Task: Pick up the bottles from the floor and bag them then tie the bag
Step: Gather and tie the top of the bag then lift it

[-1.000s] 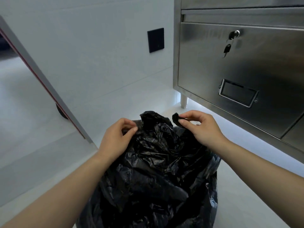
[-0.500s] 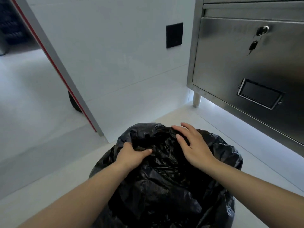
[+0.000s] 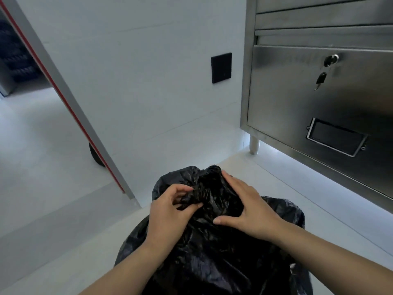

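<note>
A full black plastic bag (image 3: pixel 212 252) stands on the white floor in front of me, its top bunched into a crumpled knob. My left hand (image 3: pixel 168 211) pinches a fold of that bunched plastic between thumb and curled fingers. My right hand (image 3: pixel 248 209) wraps around the right side of the bunch, thumb spread below and fingers curving over the top. No bottle shows; the bag hides whatever is inside.
A stainless steel cabinet (image 3: pixel 319 99) with a key in its lock stands on short legs at the right. A white wall with a black switch plate (image 3: pixel 221 67) is ahead. A slanted white panel with a red edge (image 3: pixel 63 96) rises at the left, a dark wheel behind it.
Both hands let go of the bag's raised ends, pressed the top down, and now gather the plastic into a bunch. The view has tilted up and left.
</note>
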Tool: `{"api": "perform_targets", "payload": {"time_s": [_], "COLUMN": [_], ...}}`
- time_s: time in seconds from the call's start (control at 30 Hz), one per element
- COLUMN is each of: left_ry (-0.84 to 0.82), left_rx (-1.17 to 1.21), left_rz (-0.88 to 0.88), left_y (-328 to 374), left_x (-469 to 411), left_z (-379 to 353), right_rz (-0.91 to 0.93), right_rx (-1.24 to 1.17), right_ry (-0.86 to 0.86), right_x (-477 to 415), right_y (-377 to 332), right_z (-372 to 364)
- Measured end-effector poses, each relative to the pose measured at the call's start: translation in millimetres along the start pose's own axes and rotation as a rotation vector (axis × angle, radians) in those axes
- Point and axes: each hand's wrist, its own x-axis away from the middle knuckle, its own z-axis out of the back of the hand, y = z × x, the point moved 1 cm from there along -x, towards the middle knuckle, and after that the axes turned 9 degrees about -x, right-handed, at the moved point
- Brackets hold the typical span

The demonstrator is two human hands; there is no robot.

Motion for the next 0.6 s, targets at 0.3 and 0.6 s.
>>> {"api": "perform_targets", "payload": {"time_s": [0.3, 0.6], "left_ry": [-0.149, -0.468], "left_rx": [-0.031, 0.165], "left_rz": [-0.184, -0.086], "left_y": [37, 25], "left_x": [-15, 3], "left_z": [-9, -17], "right_rz": [-0.043, -0.109], "right_rx": [-0.163, -0.169], "right_ry": [0.132, 0.128], "right_x": [-8, 1], "right_y": [-23, -16], "right_z": [25, 14]}}
